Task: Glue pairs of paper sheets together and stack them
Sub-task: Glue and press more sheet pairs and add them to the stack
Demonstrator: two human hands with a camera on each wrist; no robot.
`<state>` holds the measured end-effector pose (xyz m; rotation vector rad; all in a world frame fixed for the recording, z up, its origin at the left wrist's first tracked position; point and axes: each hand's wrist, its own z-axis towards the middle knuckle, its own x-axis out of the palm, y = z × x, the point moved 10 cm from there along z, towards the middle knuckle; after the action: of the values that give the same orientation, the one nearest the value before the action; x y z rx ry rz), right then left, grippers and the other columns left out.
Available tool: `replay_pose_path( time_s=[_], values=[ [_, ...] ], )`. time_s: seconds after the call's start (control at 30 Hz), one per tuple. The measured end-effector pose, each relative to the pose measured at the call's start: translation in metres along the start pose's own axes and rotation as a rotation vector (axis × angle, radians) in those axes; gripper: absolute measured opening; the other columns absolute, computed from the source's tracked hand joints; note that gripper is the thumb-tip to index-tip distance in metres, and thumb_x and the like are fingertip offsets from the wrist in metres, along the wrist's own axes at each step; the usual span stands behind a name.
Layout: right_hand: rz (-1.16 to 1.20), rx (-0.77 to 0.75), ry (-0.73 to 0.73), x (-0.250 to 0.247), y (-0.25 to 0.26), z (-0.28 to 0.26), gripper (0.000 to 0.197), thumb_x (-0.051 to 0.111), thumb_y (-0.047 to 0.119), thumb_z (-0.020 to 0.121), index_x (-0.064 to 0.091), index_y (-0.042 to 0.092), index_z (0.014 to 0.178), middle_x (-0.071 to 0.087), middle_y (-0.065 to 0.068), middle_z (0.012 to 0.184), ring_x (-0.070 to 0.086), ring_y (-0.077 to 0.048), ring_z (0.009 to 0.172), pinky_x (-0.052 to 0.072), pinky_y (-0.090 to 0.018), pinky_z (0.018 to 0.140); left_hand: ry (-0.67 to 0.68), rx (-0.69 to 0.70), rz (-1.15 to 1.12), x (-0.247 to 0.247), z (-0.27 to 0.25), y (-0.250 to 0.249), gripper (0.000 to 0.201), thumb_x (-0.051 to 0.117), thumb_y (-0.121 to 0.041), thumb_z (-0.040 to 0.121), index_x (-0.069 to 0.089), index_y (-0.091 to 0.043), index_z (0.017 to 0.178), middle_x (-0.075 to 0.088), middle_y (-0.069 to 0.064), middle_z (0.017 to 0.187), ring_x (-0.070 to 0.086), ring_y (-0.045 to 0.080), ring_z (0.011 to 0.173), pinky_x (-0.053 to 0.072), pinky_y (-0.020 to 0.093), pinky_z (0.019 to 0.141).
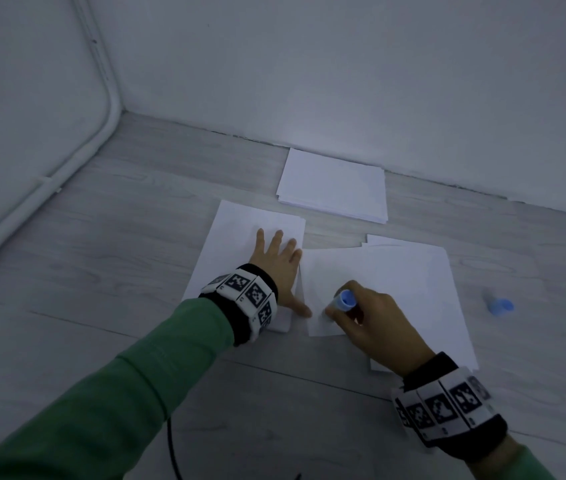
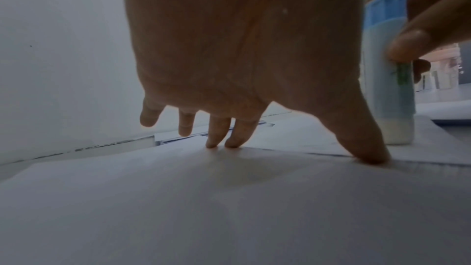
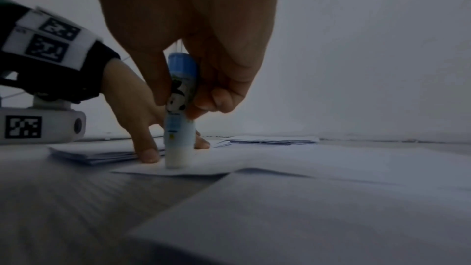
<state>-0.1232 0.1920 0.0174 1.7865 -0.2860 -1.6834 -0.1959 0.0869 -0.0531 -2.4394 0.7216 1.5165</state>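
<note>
Here, grey wood-grain floor [image 1: 101, 271] meets white walls [image 1: 343, 64] at upper frame. Right hand [image 1: 378, 320] grips upright glue stick [image 1: 343, 302] on centre sheet [image 1: 395, 271]; left hand [image 1: 279, 268], fingers spread flat, presses left stack [image 1: 233, 237].

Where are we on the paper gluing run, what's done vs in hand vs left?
Done: a stack by the wall may hold finished pairs; not verifiable. The blue cap is off, lying on the floor.

In hand: the right hand grips the glue stick, tip down on the near corner of a sheet. The left hand lies flat on the left pile, thumb touching that sheet's edge.

Left: finish gluing, add a partner sheet, stack.
</note>
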Motion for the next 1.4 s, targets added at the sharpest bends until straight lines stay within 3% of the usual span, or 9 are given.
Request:
replay_pose_path(
  time_s=[0.13, 0.37, 0.57, 0.73, 0.83, 0.93, 1.03, 1.23, 1.4],
  values=[
    [-0.067, 0.050, -0.071, -0.018, -0.018, -0.008, 0.019, 0.065, 0.018, 0.086, 0.050, 0.009, 0.080, 0.055, -0.005, 0.063, 0.051, -0.018, 0.056, 0.035, -0.021, 0.056, 0.011, 0.003, -0.011, 0.000, 0.000, -0.001, 0.121, 0.043, -0.085, 0.067, -0.003, -0.010, 0.150, -0.009, 0.009, 0.158, -0.017, 0.036, 0.142, -0.015, 0.062, 0.107],
    [-0.102, 0.164, -0.157, -0.048, -0.056, -0.022, 0.017, 0.068, 0.014, 0.084, 0.056, 0.002, 0.082, 0.057, -0.006, 0.059, 0.052, -0.017, 0.052, 0.035, -0.012, 0.052, 0.022, 0.011, -0.022, 0.003, 0.001, -0.001, 0.121, 0.043, -0.085, 0.067, -0.005, -0.011, 0.150, -0.011, 0.008, 0.158, -0.018, 0.036, 0.142, -0.016, 0.061, 0.107],
    [-0.096, 0.241, -0.232, -0.069, -0.083, -0.033, 0.018, 0.068, 0.012, 0.083, 0.055, 0.000, 0.080, 0.049, 0.001, 0.052, 0.047, -0.009, 0.048, 0.037, -0.013, 0.051, 0.024, 0.012, -0.023, 0.004, 0.001, 0.000, 0.121, 0.041, -0.086, 0.067, -0.005, -0.012, 0.149, -0.012, 0.008, 0.158, -0.019, 0.035, 0.142, -0.015, 0.061, 0.108],
    [-0.091, 0.335, -0.286, -0.088, -0.112, -0.044, 0.019, 0.068, 0.009, 0.083, 0.054, -0.002, 0.077, 0.056, -0.010, 0.056, 0.052, -0.023, 0.053, 0.036, -0.020, 0.052, 0.029, 0.011, -0.015, 0.005, 0.001, 0.000, 0.120, 0.040, -0.086, 0.067, -0.006, -0.011, 0.149, -0.013, 0.007, 0.158, -0.019, 0.035, 0.142, -0.014, 0.062, 0.109],
    [-0.147, 0.366, -0.369, -0.105, -0.114, -0.042, 0.019, 0.068, 0.009, 0.083, 0.051, 0.001, 0.077, 0.054, -0.011, 0.056, 0.051, -0.024, 0.052, 0.030, -0.012, 0.050, 0.028, 0.011, -0.007, 0.004, 0.000, 0.000, 0.120, 0.039, -0.086, 0.067, -0.005, -0.011, 0.149, -0.013, 0.008, 0.158, -0.019, 0.035, 0.142, -0.013, 0.062, 0.109],
    [-0.049, 0.307, -0.458, -0.115, -0.094, -0.017, 0.018, 0.067, 0.015, 0.084, 0.054, 0.007, 0.076, 0.057, -0.005, 0.056, 0.048, -0.009, 0.047, 0.034, -0.010, 0.049, 0.032, 0.008, 0.008, 0.002, 0.000, -0.001, 0.120, 0.039, -0.086, 0.068, -0.005, -0.011, 0.149, -0.012, 0.009, 0.158, -0.018, 0.035, 0.142, -0.014, 0.062, 0.109],
    [0.068, 0.244, -0.361, -0.090, -0.065, 0.033, 0.023, 0.067, 0.022, 0.084, 0.050, 0.018, 0.070, 0.052, 0.009, 0.054, 0.049, 0.000, 0.046, 0.035, -0.007, 0.047, 0.033, 0.008, 0.042, -0.001, 0.000, -0.002, 0.120, 0.038, -0.087, 0.067, -0.004, -0.010, 0.149, -0.010, 0.010, 0.158, -0.018, 0.035, 0.142, -0.015, 0.062, 0.107],
    [0.071, 0.135, -0.093, -0.017, -0.027, 0.093, 0.026, 0.064, 0.024, 0.087, 0.044, 0.009, 0.078, 0.046, 0.005, 0.060, 0.047, -0.018, 0.063, 0.024, -0.022, 0.053, 0.023, -0.015, 0.089, -0.005, 0.000, -0.003, 0.120, 0.037, -0.087, 0.067, 0.001, -0.007, 0.149, -0.005, 0.013, 0.158, -0.014, 0.035, 0.143, -0.016, 0.063, 0.106],
    [0.008, 0.152, -0.088, -0.013, -0.038, 0.089, 0.025, 0.062, 0.021, 0.087, 0.043, 0.010, 0.078, 0.046, 0.003, 0.060, 0.046, -0.018, 0.062, 0.027, -0.023, 0.053, 0.022, -0.016, 0.076, -0.004, 0.000, -0.003, 0.120, 0.037, -0.087, 0.067, 0.002, -0.008, 0.149, -0.004, 0.013, 0.158, -0.014, 0.035, 0.143, -0.017, 0.063, 0.106]
  ],
)
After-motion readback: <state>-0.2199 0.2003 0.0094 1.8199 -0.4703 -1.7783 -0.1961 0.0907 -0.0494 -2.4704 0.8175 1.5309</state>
